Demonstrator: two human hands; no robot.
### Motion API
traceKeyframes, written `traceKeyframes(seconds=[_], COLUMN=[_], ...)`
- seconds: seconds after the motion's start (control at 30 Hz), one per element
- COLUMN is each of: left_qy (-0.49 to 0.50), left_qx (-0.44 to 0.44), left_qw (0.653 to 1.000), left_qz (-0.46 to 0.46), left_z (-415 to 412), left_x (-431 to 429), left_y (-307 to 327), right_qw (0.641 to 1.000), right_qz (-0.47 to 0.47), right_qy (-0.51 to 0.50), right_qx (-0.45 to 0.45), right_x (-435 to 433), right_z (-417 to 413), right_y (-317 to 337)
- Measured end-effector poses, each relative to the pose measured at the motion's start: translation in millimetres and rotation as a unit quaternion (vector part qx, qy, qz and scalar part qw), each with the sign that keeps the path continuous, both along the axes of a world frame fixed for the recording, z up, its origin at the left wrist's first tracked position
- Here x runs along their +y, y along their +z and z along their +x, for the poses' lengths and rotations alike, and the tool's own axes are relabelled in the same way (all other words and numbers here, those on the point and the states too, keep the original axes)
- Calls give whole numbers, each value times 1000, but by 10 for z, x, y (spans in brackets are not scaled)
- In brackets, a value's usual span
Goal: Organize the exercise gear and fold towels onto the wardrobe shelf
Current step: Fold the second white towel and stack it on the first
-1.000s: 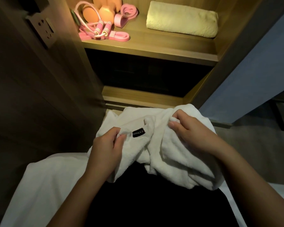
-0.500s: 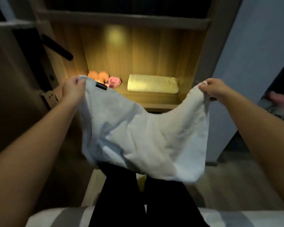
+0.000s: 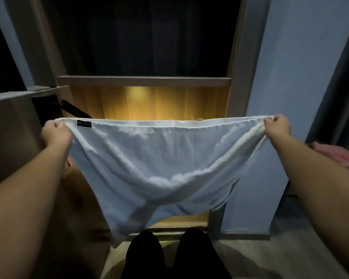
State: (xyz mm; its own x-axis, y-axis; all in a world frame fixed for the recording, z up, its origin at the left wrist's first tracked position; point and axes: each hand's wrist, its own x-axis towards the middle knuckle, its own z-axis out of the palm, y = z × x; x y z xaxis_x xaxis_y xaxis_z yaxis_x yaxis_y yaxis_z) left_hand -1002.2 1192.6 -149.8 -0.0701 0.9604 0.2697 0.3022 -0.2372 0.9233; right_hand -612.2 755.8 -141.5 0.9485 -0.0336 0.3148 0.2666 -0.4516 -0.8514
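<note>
Since half a second ago we have pulled the white terry towel point(image 3: 159, 168) wider, its top hem now taut. Our left hand point(image 3: 55, 133) and right hand point(image 3: 275, 127) each grip a top corner, fingers pinched shut; between them the cloth sags before the lit wooden wardrobe shelf point(image 3: 143, 81), a black tag point(image 3: 84, 124) beside the left grip.

Both arms reach forward, spread wide; the left hand point(image 3: 55, 133) and right hand point(image 3: 276, 127) are each closed, pinching cloth.

Dim room, warm glow from the lit wardrobe shelf point(image 3: 149, 101); wide-angle stretch and softness toward the edges.
</note>
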Motion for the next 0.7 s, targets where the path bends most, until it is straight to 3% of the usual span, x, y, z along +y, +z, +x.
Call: traceKeyframes(seconds=[0.2, 0.33, 0.43, 0.53, 0.63, 0.7], left_qy=[40, -60, -212, -324, -381, -393], left_qx=[-15, 6, 61, 120, 150, 130], left_qw=[999, 990, 952, 903, 873, 875], left_qz=[26, 126, 214, 257, 266, 251], left_z=[39, 332, 671, 975, 1117, 1133], left_x=[-151, -472, -895, -1256, -1449, -1485], left_y=[-25, 80, 176, 258, 286, 266], right_qw=[1000, 988, 950, 882, 841, 838], right_qz=[15, 8, -8, -87, -129, -99], right_qy=[15, 144, 307, 460, 523, 535], right_qx=[-19, -47, -54, -61, -45, -27], right_x=[204, 636, 1024, 1330, 1445, 1468], right_z=[-124, -472, -901, -1394, -1651, -1695], right_y=[-22, 40, 96, 175, 212, 191])
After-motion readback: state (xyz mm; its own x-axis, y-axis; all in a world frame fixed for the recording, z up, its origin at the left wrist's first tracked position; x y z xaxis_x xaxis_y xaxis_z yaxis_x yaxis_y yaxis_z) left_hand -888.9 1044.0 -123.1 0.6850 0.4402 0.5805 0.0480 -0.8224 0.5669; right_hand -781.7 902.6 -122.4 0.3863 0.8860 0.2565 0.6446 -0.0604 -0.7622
